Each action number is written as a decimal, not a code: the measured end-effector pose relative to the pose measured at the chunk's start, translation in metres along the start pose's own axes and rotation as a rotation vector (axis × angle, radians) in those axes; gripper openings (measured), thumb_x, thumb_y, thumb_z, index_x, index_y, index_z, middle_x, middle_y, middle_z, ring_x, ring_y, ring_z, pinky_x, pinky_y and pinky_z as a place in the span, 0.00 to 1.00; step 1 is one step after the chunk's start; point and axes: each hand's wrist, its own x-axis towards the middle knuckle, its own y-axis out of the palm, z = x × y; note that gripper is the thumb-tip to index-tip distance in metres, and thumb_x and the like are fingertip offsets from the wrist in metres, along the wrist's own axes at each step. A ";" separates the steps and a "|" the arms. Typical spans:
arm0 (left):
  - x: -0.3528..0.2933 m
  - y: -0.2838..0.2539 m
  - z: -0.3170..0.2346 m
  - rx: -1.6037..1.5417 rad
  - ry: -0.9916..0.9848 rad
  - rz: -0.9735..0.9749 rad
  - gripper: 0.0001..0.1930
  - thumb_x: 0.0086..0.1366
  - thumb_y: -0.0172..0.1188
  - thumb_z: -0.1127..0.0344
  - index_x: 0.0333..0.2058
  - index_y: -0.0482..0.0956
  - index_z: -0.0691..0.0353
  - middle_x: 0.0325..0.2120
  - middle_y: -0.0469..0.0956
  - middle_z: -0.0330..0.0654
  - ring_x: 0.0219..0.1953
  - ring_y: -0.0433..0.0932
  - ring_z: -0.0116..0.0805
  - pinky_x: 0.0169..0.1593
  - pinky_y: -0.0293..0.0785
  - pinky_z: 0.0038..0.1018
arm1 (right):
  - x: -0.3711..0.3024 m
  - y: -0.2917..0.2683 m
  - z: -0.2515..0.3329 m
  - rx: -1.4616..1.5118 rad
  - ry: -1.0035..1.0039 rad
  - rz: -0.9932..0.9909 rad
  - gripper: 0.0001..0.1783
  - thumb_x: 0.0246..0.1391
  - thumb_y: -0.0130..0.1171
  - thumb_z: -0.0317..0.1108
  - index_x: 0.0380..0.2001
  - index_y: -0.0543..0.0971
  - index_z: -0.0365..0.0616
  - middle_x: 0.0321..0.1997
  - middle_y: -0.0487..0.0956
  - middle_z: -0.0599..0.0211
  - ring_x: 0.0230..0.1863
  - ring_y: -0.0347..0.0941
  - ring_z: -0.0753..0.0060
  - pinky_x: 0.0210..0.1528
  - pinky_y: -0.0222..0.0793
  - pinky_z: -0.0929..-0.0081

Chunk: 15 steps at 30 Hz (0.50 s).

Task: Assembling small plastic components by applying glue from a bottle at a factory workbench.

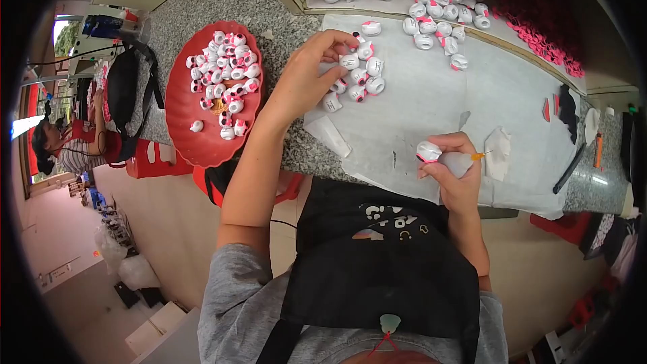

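Observation:
My left hand (311, 71) reaches over a cluster of small white toy heads (375, 66) with pink trim on the white paper. Its fingers curve and stand apart from the thumb, close around the cluster's left edge; whether a fingertip presses on a piece is unclear. Nearer to me, my right hand (459, 174) pinches one white toy head (428, 152) with a pink band between thumb and index finger. In the same palm lies a translucent squeeze bottle (457, 164) with an orange needle tip (478, 156) pointing right.
A red oval tray (180, 111) holding many similar heads stands on the granite counter left of my arm. White paper (411, 108) covers the work area. More heads (431, 10) and pink parts (549, 44) lie at the back. A scrap of tissue (498, 152) rests at right. Another person (74, 145) sits far left.

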 end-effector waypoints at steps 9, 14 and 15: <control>-0.005 0.000 -0.012 0.193 -0.102 -0.039 0.15 0.47 0.50 0.79 0.37 0.67 0.65 0.31 0.71 0.42 0.32 0.68 0.30 0.36 0.64 0.21 | -0.005 -0.021 0.041 0.033 -0.126 -0.233 0.14 0.36 0.53 0.21 0.32 0.68 0.35 0.23 0.69 0.65 0.20 0.65 0.78 0.23 0.63 0.82; 0.006 0.005 -0.005 0.088 -0.079 -0.019 0.13 0.52 0.47 0.75 0.39 0.66 0.64 0.31 0.70 0.39 0.34 0.67 0.25 0.38 0.62 0.19 | -0.023 -0.066 0.056 -0.069 -0.171 -0.530 0.13 0.38 0.52 0.22 0.33 0.68 0.36 0.22 0.69 0.68 0.20 0.65 0.79 0.23 0.62 0.84; 0.003 0.003 -0.005 0.078 -0.088 -0.031 0.13 0.52 0.47 0.75 0.39 0.66 0.64 0.31 0.70 0.39 0.34 0.67 0.25 0.39 0.62 0.20 | -0.026 -0.072 0.058 -0.059 -0.166 -0.585 0.13 0.38 0.51 0.22 0.33 0.68 0.36 0.22 0.69 0.68 0.20 0.65 0.80 0.23 0.61 0.84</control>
